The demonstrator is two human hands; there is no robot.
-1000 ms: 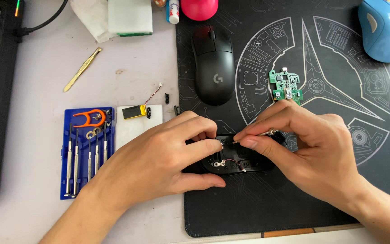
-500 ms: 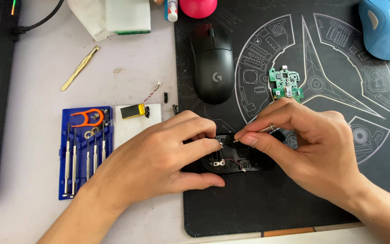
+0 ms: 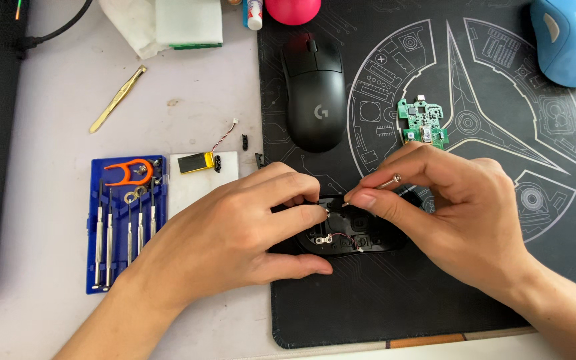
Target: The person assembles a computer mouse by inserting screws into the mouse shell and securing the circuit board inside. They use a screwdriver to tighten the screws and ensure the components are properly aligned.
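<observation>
My left hand point(image 3: 235, 230) grips the left side of an opened black mouse base point(image 3: 348, 239) lying on the black mat, thumb under its near edge. My right hand point(image 3: 448, 213) pinches a small silver screwdriver point(image 3: 387, 181), tip down at the top of the base. Small metal parts and thin wires show inside the base. A green circuit board point(image 3: 423, 121) lies on the mat just beyond my right hand.
A whole black mouse point(image 3: 315, 90) sits behind the hands, a blue mouse point(image 3: 571, 40) at the far right corner. Left of the mat point(image 3: 401, 313) are a blue screwdriver set point(image 3: 125, 220), a small battery point(image 3: 198, 162) on a white pad, and brass tweezers point(image 3: 118, 99).
The hands have stayed on the mouse base with only slight finger shifts; the view has drifted a little.
</observation>
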